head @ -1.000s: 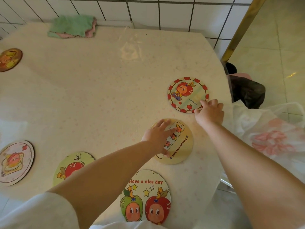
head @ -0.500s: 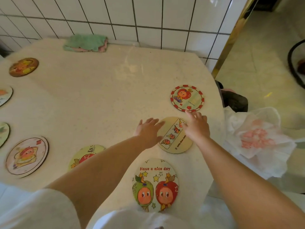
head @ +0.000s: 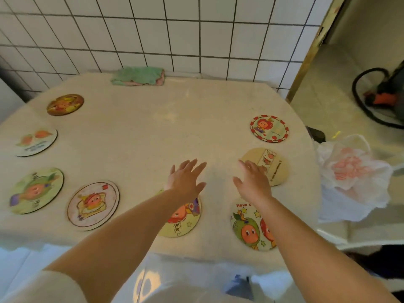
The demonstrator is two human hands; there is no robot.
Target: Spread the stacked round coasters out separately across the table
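The person has two bare arms with no rings or watch. A short white sleeve (head: 50, 285) covers the top of the left arm. The left hand (head: 185, 180) and right hand (head: 253, 182) wear no gloves.

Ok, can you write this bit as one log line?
coasters: eight visible, none overlapping | left hand: open, empty | right hand: open, empty

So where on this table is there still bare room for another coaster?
The widest bare patch is mid-table, between the folded cloth and the open left hand. The far right corner beyond the red-rimmed coaster is also free. The near edge is crowded with coasters.
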